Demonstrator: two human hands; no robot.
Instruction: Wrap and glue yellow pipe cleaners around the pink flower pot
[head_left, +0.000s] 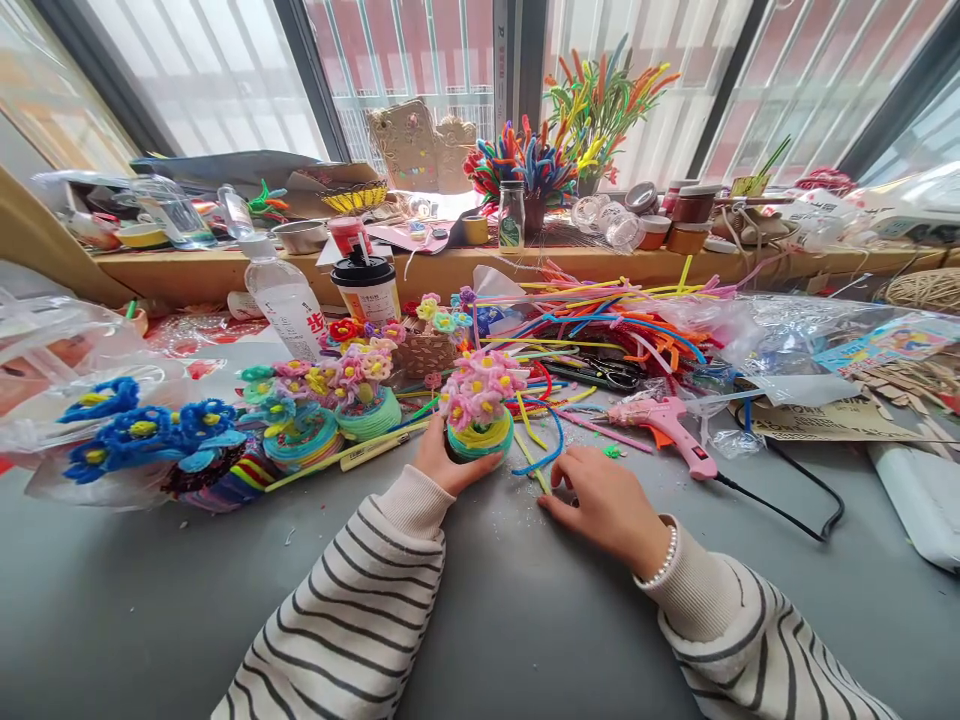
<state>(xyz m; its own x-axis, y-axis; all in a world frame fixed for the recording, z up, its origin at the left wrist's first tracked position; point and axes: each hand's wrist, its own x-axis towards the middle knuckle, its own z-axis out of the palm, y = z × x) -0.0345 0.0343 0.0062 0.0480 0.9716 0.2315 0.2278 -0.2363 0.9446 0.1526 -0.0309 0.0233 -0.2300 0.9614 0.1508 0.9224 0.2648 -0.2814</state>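
My left hand (444, 458) is closed around a small yellow and teal flowerpot (480, 442) wound in pipe cleaner. Pink pipe-cleaner flowers (481, 388) with yellow centres stand up out of it. On the grey table to its right rests my right hand (609, 498), fingers loosely curled and the thumb apart from them, with no held thing visible. Close by its fingertips lie a bent blue pipe cleaner (561, 430) and a yellow-green pipe cleaner (534, 462).
Finished flowerpots (300, 440) stand at left beside a water bottle (281, 295) and a lidded cup (366, 290). A pink glue gun (675, 432) with a black cord lies right. Behind are a heap of pipe cleaners (615, 315) and a cluttered wooden ledge (420, 268).
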